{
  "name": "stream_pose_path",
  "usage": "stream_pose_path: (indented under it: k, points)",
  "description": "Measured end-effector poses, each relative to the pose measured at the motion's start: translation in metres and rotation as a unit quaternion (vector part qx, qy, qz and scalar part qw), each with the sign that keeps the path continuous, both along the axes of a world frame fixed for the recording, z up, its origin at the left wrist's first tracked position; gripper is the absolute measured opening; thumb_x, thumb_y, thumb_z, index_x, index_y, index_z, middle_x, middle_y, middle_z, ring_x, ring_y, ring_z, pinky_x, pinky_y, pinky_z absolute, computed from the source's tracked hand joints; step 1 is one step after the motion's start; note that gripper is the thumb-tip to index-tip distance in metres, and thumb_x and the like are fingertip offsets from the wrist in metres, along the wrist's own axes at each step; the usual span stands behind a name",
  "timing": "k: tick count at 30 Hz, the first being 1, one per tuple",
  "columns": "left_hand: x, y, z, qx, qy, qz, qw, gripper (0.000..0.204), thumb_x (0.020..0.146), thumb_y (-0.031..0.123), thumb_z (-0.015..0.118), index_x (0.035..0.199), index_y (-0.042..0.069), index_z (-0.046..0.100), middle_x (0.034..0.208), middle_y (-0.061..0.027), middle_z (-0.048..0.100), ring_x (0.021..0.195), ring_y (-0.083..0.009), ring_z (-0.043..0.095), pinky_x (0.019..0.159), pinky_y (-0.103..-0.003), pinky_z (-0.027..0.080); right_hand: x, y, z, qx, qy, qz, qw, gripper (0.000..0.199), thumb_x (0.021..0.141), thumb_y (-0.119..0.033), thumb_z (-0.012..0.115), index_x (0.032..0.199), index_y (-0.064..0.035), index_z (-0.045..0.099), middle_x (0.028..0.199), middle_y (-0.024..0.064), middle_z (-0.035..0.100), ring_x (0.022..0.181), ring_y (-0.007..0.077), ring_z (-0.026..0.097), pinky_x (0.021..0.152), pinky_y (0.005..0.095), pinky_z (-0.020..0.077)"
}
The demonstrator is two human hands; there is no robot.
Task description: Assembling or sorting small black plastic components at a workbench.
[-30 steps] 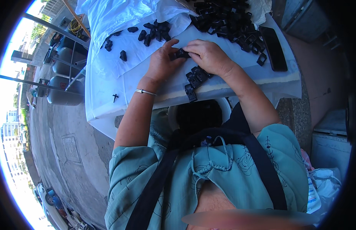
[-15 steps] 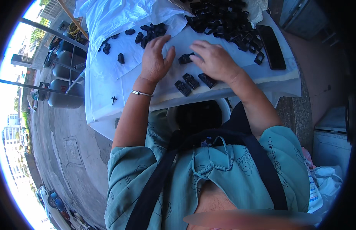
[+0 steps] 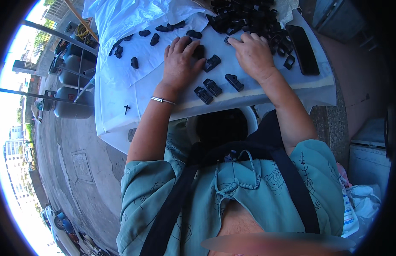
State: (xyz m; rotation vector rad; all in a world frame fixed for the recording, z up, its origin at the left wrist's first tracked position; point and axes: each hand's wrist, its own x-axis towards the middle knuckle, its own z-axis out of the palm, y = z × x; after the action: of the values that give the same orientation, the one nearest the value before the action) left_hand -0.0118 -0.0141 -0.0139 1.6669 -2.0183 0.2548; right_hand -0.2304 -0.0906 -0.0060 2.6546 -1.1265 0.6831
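My left hand (image 3: 179, 62) rests palm down on the white-covered table, fingers spread over small black plastic pieces. One piece (image 3: 198, 52) shows beside its index finger, and its thumb points at a black plastic part (image 3: 212, 63). My right hand (image 3: 254, 57) is at the near edge of a heap of black plastic parts (image 3: 245, 17), its fingers bent and apart from the thumb. A small part (image 3: 227, 40) lies by the thumb. Nearer me, two black parts (image 3: 207, 91) stand side by side, with another single part (image 3: 234, 82) to their right.
Several small black pieces (image 3: 154, 39) lie scattered at the left on a white plastic sheet (image 3: 134, 21). A long black object, perhaps a phone (image 3: 302, 50), lies at the table's right. A round tub (image 3: 251, 123) stands below the front edge. Grey tanks (image 3: 74, 102) stand left.
My right hand has moved away from me to the heap. My left hand has shifted right onto the small pieces, whose cluster is now more spread out. The single front part has turned.
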Motion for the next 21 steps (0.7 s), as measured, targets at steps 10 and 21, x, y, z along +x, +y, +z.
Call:
stream_pose_path:
  k: [10, 21]
  points:
    - [0.002, -0.009, 0.02, 0.015, -0.136, -0.048, 0.989, 0.036, 0.074, 0.008, 0.061, 0.109, 0.016, 0.064, 0.121, -0.0051, 0.058, 0.122, -0.0322, 0.046, 0.101, -0.046, 0.036, 0.011, -0.007, -0.009, 0.029, -0.02, 0.087, 0.996, 0.032, 0.087, -0.004, 0.057, 0.118, -0.0088, 0.063, 0.12, 0.0092, 0.055, 0.109, 0.0271, 0.056, 0.098, 0.0362, 0.0451]
    - [-0.027, 0.024, 0.029, 0.164, 0.005, 0.025, 0.986, 0.023, 0.079, 0.023, 0.067, 0.098, 0.011, 0.067, 0.098, -0.011, 0.063, 0.093, -0.0307, 0.063, 0.079, -0.039, 0.05, -0.013, 0.011, 0.026, 0.321, -0.003, 0.203, 0.925, 0.031, 0.082, -0.01, 0.064, 0.112, -0.004, 0.063, 0.109, 0.0121, 0.06, 0.098, 0.027, 0.06, 0.088, 0.035, 0.0485]
